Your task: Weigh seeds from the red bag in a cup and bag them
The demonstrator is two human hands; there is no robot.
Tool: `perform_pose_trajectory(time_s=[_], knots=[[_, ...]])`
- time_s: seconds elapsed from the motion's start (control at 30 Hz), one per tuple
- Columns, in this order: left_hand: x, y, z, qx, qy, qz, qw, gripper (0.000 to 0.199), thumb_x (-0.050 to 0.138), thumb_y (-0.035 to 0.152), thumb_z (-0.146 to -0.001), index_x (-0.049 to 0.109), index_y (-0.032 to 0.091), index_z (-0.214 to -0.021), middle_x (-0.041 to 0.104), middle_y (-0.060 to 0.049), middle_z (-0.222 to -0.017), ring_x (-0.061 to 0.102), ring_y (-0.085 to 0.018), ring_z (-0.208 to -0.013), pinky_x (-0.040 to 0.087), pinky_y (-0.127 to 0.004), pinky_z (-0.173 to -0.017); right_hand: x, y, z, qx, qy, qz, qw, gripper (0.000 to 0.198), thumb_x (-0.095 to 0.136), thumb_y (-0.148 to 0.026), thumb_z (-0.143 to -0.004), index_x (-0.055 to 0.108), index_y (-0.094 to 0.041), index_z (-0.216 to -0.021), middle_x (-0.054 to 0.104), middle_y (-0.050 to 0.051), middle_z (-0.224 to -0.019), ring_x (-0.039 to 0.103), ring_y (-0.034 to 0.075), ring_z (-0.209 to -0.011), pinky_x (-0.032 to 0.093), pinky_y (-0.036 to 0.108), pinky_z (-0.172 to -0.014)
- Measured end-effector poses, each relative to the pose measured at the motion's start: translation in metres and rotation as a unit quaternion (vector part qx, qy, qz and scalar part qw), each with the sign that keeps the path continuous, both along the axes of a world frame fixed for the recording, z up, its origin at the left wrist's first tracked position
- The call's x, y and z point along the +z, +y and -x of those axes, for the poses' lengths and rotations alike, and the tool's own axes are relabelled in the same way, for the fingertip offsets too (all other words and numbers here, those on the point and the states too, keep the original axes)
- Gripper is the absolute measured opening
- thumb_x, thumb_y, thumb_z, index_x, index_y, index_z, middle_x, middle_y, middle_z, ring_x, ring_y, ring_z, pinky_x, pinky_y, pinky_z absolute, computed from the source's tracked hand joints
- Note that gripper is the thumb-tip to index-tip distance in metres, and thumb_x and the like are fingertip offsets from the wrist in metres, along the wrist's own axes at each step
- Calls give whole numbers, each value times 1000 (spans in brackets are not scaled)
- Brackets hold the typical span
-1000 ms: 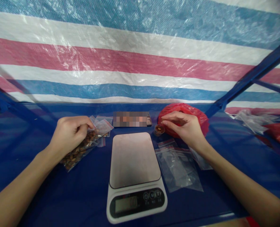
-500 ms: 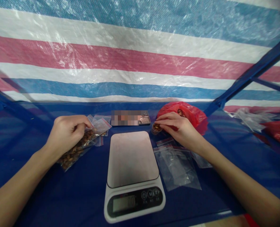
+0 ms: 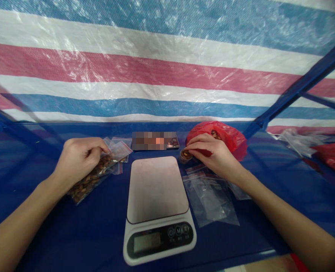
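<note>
My left hand (image 3: 81, 156) is closed on the top of a clear zip-lock bag (image 3: 85, 185) filled with brown, nut-like pieces. That bag lies on the blue surface, and its mouth is partly hidden by my fingers. Over to the right, the fingertips of my right hand (image 3: 214, 153) pinch at the rim of a small clear cup (image 3: 186, 155) holding some brown pieces. Behind this hand sits an open red plastic bag (image 3: 232, 138) with brown pieces inside. Between my hands stands a white kitchen scale (image 3: 158, 189); its display is lit faintly and appears to read zero.
Flat, clear zip-lock bags (image 3: 212, 200) lie right of the scale. More small bags (image 3: 122, 147) rest beyond my left hand. A phone-like flat object (image 3: 172, 141), partly blurred out, is behind the scale. Blue metal bars (image 3: 294, 90) and a striped tarp (image 3: 156, 68) enclose the surface.
The view has shifted very slightly. My right fingertips have moved a little on the cup's rim, showing more of the pieces inside; my left hand has stayed put.
</note>
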State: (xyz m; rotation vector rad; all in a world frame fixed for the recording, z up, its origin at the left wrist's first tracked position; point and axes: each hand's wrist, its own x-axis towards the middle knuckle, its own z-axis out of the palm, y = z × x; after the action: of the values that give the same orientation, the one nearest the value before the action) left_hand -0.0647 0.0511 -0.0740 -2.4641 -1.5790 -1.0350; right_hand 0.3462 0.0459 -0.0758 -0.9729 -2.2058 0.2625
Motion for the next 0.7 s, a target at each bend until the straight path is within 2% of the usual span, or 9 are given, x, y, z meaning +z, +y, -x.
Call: perform_pose_trajectory(time_s=[0.23, 0.43, 0.57, 0.7], knots=[[-2, 1, 1, 0, 2, -9, 1000, 36, 44, 23, -81, 76, 23, -65, 78, 2, -64, 72, -17, -54, 48, -26, -55, 3, -5, 6, -15, 31, -3, 999, 15, 69, -20, -101, 82, -28, -101, 78, 6, -99, 72, 26, -96, 58, 44, -89], [-1, 1, 1, 6, 9, 6, 1000, 37, 44, 24, -80, 77, 23, -66, 78, 2, -65, 72, -17, -53, 47, -27, -53, -4, -5, 8, 12, 22, 0, 1000, 22, 64, -19, -104, 82, -29, -109, 77, 6, -103, 70, 24, -98, 58, 40, -88], [-1, 1, 1, 1, 10, -6, 1000, 37, 43, 23, -81, 77, 23, -66, 78, 2, -64, 73, -17, -55, 48, -26, -55, -2, -5, 6, -1, 26, -1, 1000, 29, 58, -14, -106, 82, -27, -115, 77, 7, -105, 71, 23, -99, 57, 38, -88], [-2, 1, 1, -8, 11, -18, 1000, 38, 43, 22, -83, 77, 23, -66, 77, 3, -64, 73, -16, -55, 48, -26, -54, -3, -4, 5, 12, 33, -15, 999, 33, 56, -8, -103, 84, -26, -104, 77, 6, -101, 71, 22, -95, 57, 38, -86]])
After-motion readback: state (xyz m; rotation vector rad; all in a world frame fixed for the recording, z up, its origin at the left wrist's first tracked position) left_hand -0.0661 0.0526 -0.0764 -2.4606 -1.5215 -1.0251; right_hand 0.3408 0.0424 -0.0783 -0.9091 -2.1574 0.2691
